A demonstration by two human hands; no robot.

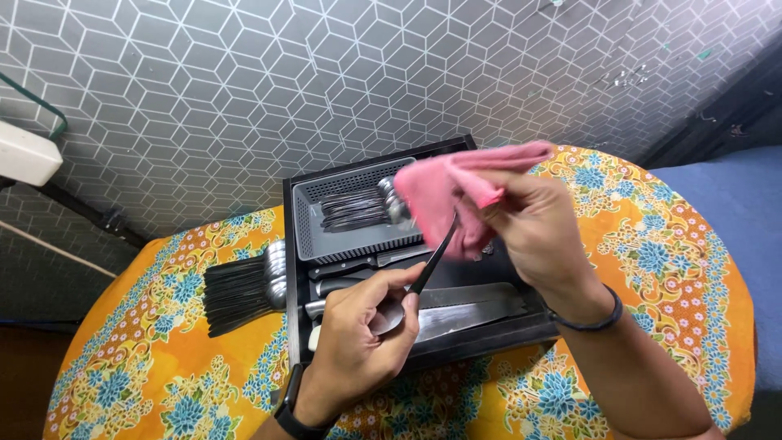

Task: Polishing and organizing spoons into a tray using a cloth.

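My left hand [368, 332] pinches the steel bowl of a black-handled spoon [425, 266], which slants up to the right. My right hand [528, 222] grips a pink cloth [444, 189] wrapped around the upper end of the spoon's handle. Both hands hover over a black cutlery tray [295, 244]. Inside the tray, a grey perforated basket [314, 232] holds several spoons with black handles [358, 209]. In front of the basket lie knives with black handles [346, 267] and wide blades [468, 305].
A fanned pile of black-handled spoons [244, 289] lies on the orange flowered tablecloth [163, 367] left of the tray. A wall with grey geometric tiles [244, 81] stands behind the round table. A blue surface [733, 204] is at the right.
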